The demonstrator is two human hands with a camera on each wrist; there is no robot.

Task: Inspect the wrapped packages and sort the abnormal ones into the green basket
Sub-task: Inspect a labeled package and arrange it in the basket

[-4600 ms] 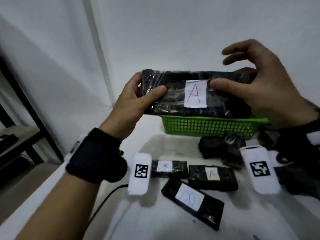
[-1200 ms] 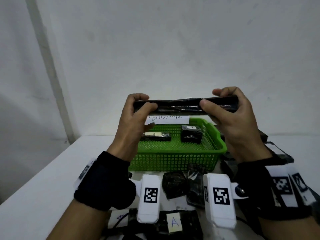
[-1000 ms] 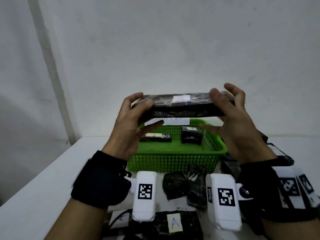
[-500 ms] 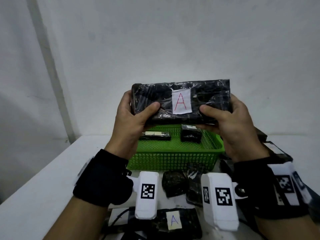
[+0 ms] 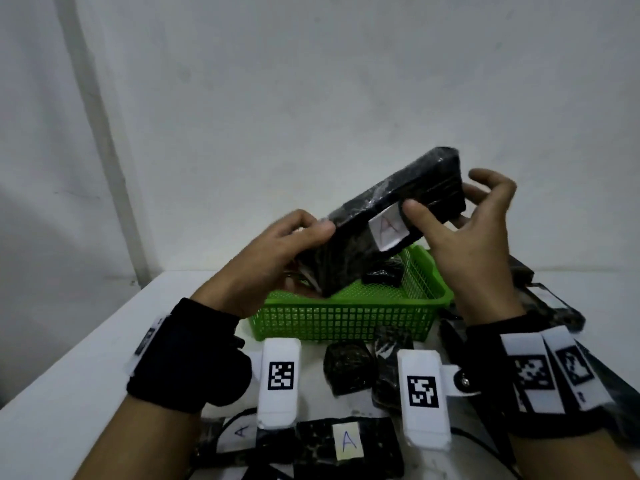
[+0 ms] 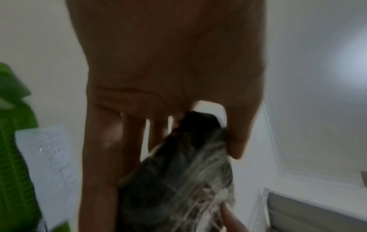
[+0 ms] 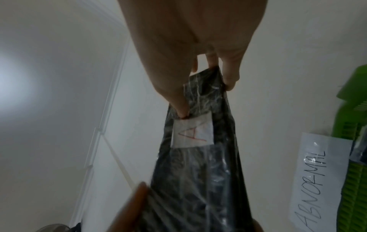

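A long black package [image 5: 391,220] wrapped in clear film, with a white label marked A [image 5: 387,231], is held tilted above the green basket [image 5: 346,317], its right end higher. My left hand [image 5: 287,251] grips the lower left end, thumb on top. My right hand [image 5: 460,223] pinches the upper right part, thumb beside the label and fingers behind. The left wrist view shows the package [image 6: 178,172] between thumb and fingers. The right wrist view shows the package [image 7: 198,149] and its label [image 7: 191,133]. A small black package [image 5: 382,277] lies inside the basket.
More black wrapped packages lie on the white table in front of the basket [image 5: 349,372], at the near edge with an A label [image 5: 346,445], and at the right [image 5: 547,303]. A paper sign reading ABNORMAL [image 7: 315,188] hangs on the basket. A white wall stands close behind.
The package was held level and facing me half a second ago; now it is tilted, left end down toward the basket. My right fingers have loosened behind it.
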